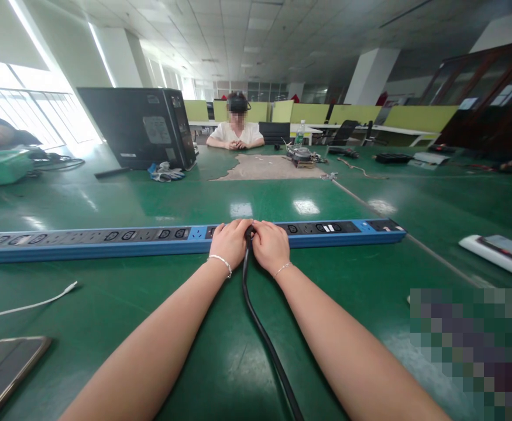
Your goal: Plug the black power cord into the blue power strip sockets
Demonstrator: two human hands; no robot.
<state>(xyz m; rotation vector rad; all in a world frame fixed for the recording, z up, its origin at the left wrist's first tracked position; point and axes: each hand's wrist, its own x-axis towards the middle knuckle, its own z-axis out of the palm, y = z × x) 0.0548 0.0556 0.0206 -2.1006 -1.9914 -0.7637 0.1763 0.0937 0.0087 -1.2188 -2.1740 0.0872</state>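
A long blue power strip point(343, 235) with black socket sections lies across the green table in front of me. Over its middle, my left hand point(230, 241) and my right hand point(271, 242) meet, fingers curled together round the plug end of a thick black power cord point(256, 316). The plug itself is mostly hidden by my fingers, at the sockets; I cannot tell how deep it sits. From between my hands the cord runs down toward me, passing between my forearms.
Near the left edge lie a phone point(7, 374) and a white cable point(40, 303). A white device point(501, 254) rests at right. Farther back stand a black computer case point(128, 126), gloves point(167, 172), a green basket point(1, 169) and a bottle point(300, 134). A person point(237, 131) sits opposite.
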